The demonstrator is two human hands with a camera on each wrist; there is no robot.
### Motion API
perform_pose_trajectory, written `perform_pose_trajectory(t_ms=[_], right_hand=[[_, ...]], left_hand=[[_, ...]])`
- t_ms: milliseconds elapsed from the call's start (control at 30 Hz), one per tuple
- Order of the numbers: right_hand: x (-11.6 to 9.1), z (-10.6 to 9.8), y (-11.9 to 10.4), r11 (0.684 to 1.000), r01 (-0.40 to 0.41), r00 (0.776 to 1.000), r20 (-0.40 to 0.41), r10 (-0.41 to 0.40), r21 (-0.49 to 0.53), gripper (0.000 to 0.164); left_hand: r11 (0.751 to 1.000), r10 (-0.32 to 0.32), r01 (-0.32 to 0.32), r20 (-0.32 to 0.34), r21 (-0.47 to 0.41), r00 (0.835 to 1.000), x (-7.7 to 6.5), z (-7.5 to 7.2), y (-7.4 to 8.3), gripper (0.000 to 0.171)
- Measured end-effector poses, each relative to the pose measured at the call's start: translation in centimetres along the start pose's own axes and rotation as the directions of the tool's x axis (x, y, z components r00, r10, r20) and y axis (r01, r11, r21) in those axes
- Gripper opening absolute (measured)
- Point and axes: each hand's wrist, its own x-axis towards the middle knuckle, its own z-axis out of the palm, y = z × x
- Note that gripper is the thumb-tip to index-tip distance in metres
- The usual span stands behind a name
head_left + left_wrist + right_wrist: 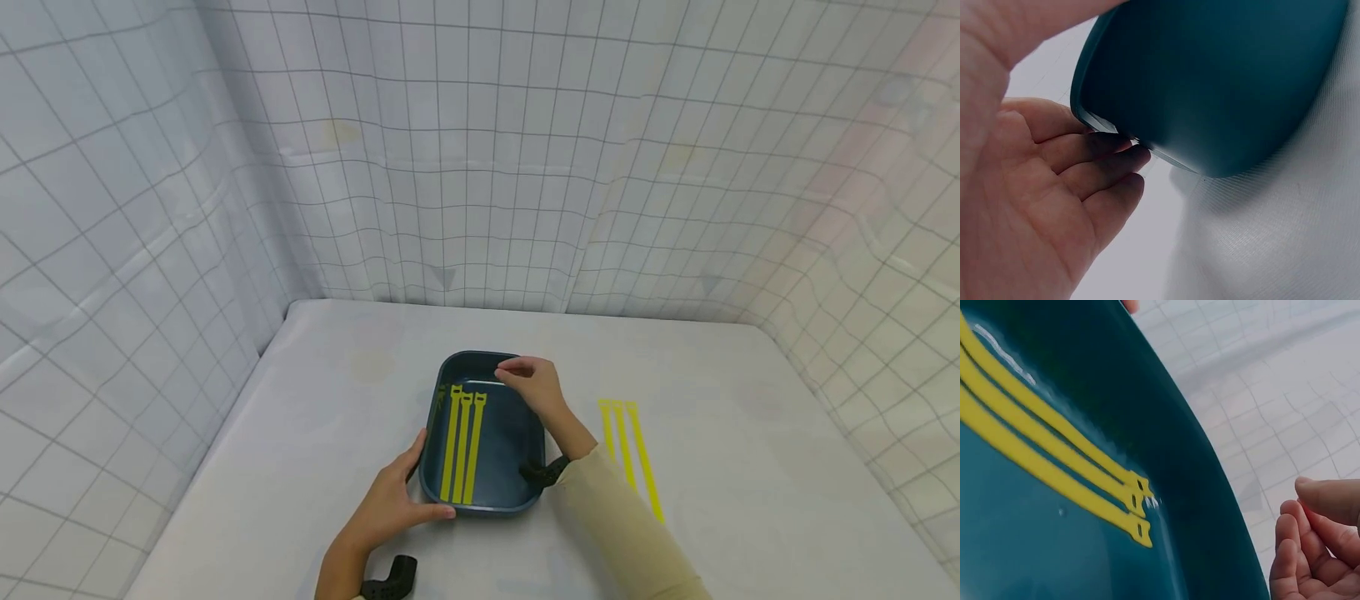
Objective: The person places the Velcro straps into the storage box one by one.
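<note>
A dark teal tray (510,450) stands on the white table. Several yellow straps (463,450) with slotted heads appear inside it; three lie lengthwise along its left side. My left hand (390,504) holds the tray's near left corner, thumb along the front rim and fingers against the left side. In the left wrist view the fingertips (1129,187) meet the tray's lower edge. My right hand (536,385) is over the tray's far right part, fingers loosely bent. In the right wrist view its thumb (1329,499) lies close to the index finger, with nothing visible between them.
Three more yellow straps (625,442) lie side by side on the table right of the tray, partly behind the right sleeve (622,525). White grid-patterned sheets (480,167) hang behind and along both sides of the table (337,392).
</note>
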Motion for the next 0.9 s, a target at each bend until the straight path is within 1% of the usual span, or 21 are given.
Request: perform_pose_trajectory(t_ms=[200, 300, 433, 600, 767, 900], right_hand=[[-0.3, -1.2, 0.0, 0.998, -0.054, 0.998, 0.017, 0.055, -0.035, 0.018], [-0.3, -1.7, 0.2, 0.997, -0.066, 0.998, -0.003, 0.066, -0.038, 0.019], [-0.4, -2.4, 0.4, 0.997, -0.075, 0.997, -0.031, 0.075, -0.008, 0.019], [-0.5, -3.2, 0.4, 0.997, -0.075, 0.997, -0.021, 0.074, -0.018, 0.02], [-0.6, -4.2, 0.8, 0.995, -0.095, 0.994, -0.049, 0.094, -0.02, 0.021], [-0.5, -5.0, 1.1, 0.994, -0.107, 0.992, -0.07, 0.106, -0.01, 0.025]], left_hand=[[1.0, -0.01, 0.01, -0.003, 0.0, 1.0, -0.1, 0.0, 0.1, 0.117], [1.0, -0.01, 0.01, 0.0, -0.005, 1.0, 0.0, 0.0, 0.0, 0.118], [1.0, -0.009, 0.009, -0.003, -0.012, 1.0, 0.0, 0.0, -0.1, 0.118], [0.999, -0.022, 0.021, -0.007, -0.029, 1.0, 0.0, 0.2, -0.3, 0.119], [0.999, -0.016, 0.016, 0.002, -0.039, 1.0, 0.1, 0.4, -0.1, 0.118], [0.999, -0.029, 0.029, -0.008, -0.025, 1.0, 0.1, 0.3, 0.1, 0.119]])
